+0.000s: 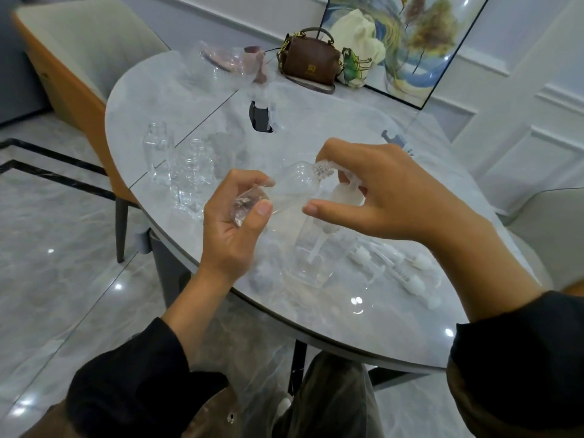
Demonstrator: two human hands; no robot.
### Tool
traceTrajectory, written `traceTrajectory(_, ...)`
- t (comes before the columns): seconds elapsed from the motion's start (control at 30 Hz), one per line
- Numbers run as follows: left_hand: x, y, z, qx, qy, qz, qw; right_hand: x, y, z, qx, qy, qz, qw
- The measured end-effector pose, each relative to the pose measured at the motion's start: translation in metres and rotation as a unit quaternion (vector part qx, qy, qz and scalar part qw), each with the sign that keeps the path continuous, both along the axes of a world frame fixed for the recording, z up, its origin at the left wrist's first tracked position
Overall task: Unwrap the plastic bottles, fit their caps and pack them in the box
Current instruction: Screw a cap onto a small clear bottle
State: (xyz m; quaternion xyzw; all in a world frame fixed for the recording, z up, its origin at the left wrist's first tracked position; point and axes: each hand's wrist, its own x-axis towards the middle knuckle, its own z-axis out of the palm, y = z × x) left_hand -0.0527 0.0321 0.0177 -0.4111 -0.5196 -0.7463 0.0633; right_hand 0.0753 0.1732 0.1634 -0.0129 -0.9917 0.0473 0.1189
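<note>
Clear plastic bottle (294, 184) held sideways at the centre of the frame, above the table (347, 327). Base end, along with crumpled film (241, 210), gripped in the curled fingers and thumb of the left hand (234, 229); threaded neck pinched by the fingertips of the right hand (388, 197).

Seemingly the unwrapping step; extent of remaining film hard to tell. Keep the left grip firm near the base without squashing the thin wall. Draw the film off along the length, towards one end, rather than tearing across the thread. Mind the capped bottle (308, 254) standing just beneath, easily knocked over.

Once bare, pick a pump cap (414, 273) from the loose ones at lower right, feed its tube straight down the neck, then turn squarely to avoid cross-threading. Leave the open bottles (177, 165) at middle left undisturbed. No box plainly in view.
</note>
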Motion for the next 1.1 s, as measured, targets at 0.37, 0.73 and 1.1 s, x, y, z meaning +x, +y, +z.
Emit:
traceTrajectory(0.37, -0.023, 0.007, 0.018, 0.014, 0.008, 0.013, 1.0, -0.012, -0.001, -0.02, 0.006, 0.08, -0.003, 0.997)
traceTrajectory(0.73, -0.01, 0.006, 0.027, -0.008, -0.095, 0.027, 0.995, -0.006, -0.001, -0.023, 0.049, 0.059, -0.008, 0.997)
traceTrajectory(1.1, 0.002, -0.002, 0.042, -0.015, -0.118, 0.031, 0.992, -0.007, 0.001, -0.012, 0.078, 0.06, 0.001, 0.995)
